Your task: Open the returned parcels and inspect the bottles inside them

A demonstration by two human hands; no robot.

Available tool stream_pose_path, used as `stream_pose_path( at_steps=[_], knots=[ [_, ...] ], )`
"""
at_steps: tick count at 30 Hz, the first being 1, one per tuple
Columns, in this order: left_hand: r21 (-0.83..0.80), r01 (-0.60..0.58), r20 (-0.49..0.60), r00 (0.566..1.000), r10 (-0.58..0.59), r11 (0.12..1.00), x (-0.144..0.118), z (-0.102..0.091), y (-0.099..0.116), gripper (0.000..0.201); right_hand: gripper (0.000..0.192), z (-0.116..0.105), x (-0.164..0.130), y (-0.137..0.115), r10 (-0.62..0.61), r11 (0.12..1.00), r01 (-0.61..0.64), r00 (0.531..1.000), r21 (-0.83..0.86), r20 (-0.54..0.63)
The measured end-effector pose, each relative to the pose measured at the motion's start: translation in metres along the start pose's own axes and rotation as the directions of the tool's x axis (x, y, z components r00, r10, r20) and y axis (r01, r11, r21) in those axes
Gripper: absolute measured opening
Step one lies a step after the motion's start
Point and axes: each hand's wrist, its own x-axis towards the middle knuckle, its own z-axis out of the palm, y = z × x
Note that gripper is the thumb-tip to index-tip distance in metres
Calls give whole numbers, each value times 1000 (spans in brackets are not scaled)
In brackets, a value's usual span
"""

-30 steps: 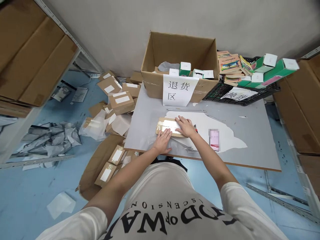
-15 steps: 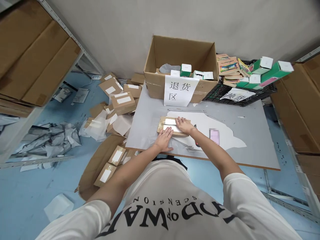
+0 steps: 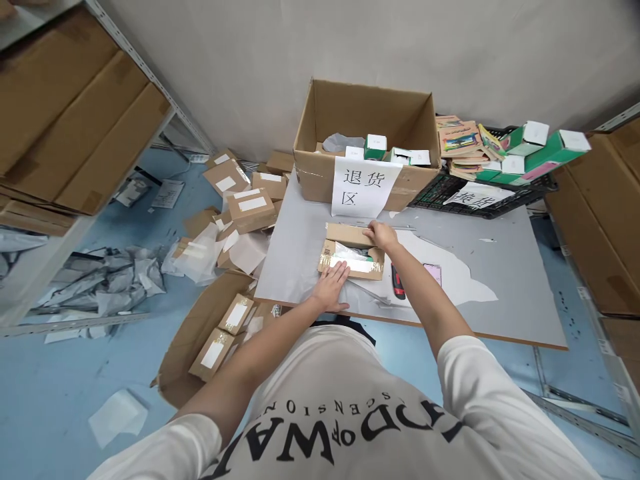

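Grey table (image 3: 500, 280) against a pale wall; blue floor (image 3: 60, 400) littered with small parcels and torn wrapping. Large open carton (image 3: 415, 113) with a paper sign stands at the table's back. Small cardboard box (image 3: 345, 235) lies near the front edge, flaps open. Left hand (image 3: 333, 288) flat, fingers together, pressing its near side. Right hand (image 3: 381, 233) curled, fingers gripping the far flap.

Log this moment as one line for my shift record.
left hand: flat on small carton near flap | right hand: lifting far flap | carton: open | red cutter: on table
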Motion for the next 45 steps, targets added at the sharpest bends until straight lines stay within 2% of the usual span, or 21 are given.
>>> stream_pose_path(
  at_steps=[4,7,10,13,16,20,22,25,27,29,36,41,42,45],
  knots=[
    [-4,-1,1,1000,1,1000,1,-2,0,115,49,25,-1,9,115,990,-109,991,89,-63],
    [-10,-5,-5,1000,5,1000,2,-4,-2,107,49,37,-2,10,152,983,-142,985,114,-83],
    [-22,-28,-5,1000,28,999,3,-9,-10,88,45,41,-3,10,99,986,-81,987,143,-129],
    [-44,-52,-39,998,50,998,2,-20,-32,78,46,39,-11,13,1,983,36,980,181,-201],
    [-40,-67,-79,995,64,997,6,-38,-63,91,53,34,-29,19,-56,976,113,956,187,-287],
    [-44,-99,-1,995,99,994,19,-58,-104,118,59,31,-67,30,-143,968,210,912,137,-383],
    [-53,-112,51,992,115,992,26,-62,-117,122,61,35,-88,36,-243,953,291,899,83,-363],
    [-67,-123,90,988,129,990,35,-61,-128,122,67,47,-109,41,-407,907,420,890,19,-207],
    [-74,-128,102,986,136,989,39,-59,-130,120,71,53,-114,40,-436,898,440,891,5,-123],
    [-79,-130,116,984,138,988,41,-58,-131,117,71,56,-111,38,-418,907,421,903,4,-94],
    [-62,-87,125,988,95,994,46,-58,-130,112,55,48,-93,22,-285,956,287,958,61,-42],
    [-60,-73,117,990,80,996,47,-55,-130,112,19,52,-110,15,-360,933,355,929,-67,-88],
    [-61,-72,114,990,79,995,47,-55,-130,112,19,56,-116,15,-382,923,374,917,-89,-113],
    [-70,-65,107,992,72,995,46,-54,-130,110,40,74,-139,17,-418,907,402,892,-124,-170]
  ],
)
